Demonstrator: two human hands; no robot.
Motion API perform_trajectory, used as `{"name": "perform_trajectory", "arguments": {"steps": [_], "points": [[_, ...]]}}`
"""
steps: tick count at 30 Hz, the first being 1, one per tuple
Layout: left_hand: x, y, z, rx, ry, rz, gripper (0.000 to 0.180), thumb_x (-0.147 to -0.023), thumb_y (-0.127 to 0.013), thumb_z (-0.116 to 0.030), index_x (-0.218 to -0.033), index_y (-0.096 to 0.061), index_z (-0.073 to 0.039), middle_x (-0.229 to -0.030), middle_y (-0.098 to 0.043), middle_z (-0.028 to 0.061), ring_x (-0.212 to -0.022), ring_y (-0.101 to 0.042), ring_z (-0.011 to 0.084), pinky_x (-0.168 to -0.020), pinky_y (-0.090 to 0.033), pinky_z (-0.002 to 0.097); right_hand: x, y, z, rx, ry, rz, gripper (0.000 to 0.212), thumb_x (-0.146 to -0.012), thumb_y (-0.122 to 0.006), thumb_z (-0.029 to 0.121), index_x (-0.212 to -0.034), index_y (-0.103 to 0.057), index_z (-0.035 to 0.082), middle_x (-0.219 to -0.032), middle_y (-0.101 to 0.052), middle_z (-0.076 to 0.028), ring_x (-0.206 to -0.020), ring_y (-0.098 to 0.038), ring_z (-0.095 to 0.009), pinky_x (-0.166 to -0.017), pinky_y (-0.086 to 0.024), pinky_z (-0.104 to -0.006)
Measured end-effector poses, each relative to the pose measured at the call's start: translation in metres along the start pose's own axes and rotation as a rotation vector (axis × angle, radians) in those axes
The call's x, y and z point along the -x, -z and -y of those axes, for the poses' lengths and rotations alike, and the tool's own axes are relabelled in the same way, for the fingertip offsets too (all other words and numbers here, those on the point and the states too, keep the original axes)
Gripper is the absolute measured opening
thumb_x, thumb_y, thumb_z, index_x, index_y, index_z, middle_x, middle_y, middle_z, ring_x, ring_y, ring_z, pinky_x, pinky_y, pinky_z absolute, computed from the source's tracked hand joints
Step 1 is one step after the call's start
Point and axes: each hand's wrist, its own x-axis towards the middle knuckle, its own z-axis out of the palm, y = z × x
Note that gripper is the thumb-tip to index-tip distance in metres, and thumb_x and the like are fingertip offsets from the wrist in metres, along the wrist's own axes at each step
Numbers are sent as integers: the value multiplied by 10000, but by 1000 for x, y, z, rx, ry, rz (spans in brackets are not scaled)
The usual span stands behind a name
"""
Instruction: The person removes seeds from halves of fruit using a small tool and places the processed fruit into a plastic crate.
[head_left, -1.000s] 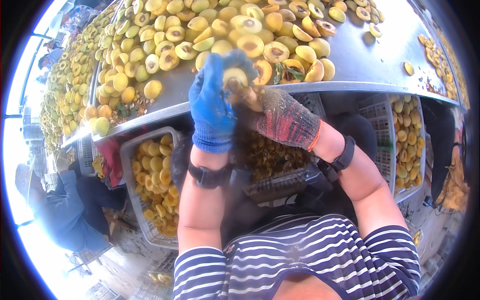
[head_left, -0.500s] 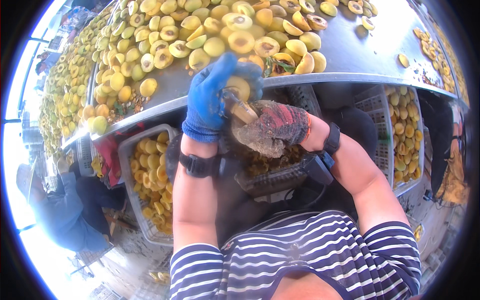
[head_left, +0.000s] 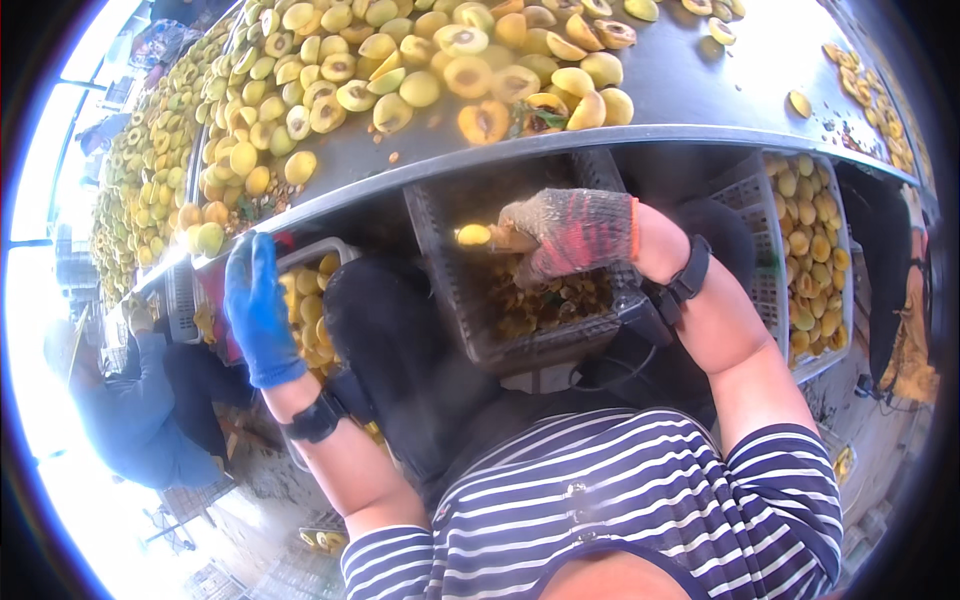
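My left hand, in a blue glove, is at the left edge of a pale crate of yellow stone fruit halves. Its fingers stretch up toward the table edge, and no fruit shows in it. In a grey and red glove, my right hand grips a wooden-handled tool that points left. A small bright yellow lump shows at the tool's tip; I cannot tell whether it is flesh or a pit. Beneath that hand stands a dark crate with scraps and pits in it.
A metal table spans the far side, heaped with halved stone fruit. Its rim overhangs the crates. Another full crate stands at the right. A person in blue sits at far left; another person's dark-clad leg shows at far right.
My hands have parted. The left one moved from the fruit half above the table edge down and left to the pale crate. The right one, with the tool, stays over the dark crate.
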Motion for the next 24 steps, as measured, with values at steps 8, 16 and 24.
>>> {"name": "perform_trajectory", "arguments": {"steps": [8,16,24], "points": [[-48,-175,-51,-154,-126,336,538,-841,-722,-377,-1249,-597,-49,-1120,-682,196,-1002,-661,331,-887,-503,412,21,1,-15,434,-358,-93,260,-818,-669,214,-1029,-599,80,-885,-692,-153,-889,-671,-361,-741,-530,-473],[-75,-215,-20,124,38,588,455,-809,-760,-242,-1161,-640,21,-966,-707,159,-819,-687,227,-721,-546,321,16,10,-22,326,-405,-152,219,-809,-661,155,-1000,-607,63,-924,-681,-200,-920,-660,-380,-755,-522,-475],[-15,-158,-62,-11,-409,443,331,-751,-770,-153,-1052,-681,-46,-971,-662,152,-855,-630,305,-800,-524,363,8,4,-9,404,-214,-281,215,-863,-620,204,-1022,-674,69,-911,-716,-146,-888,-687,-329,-731,-543,-438]]}}
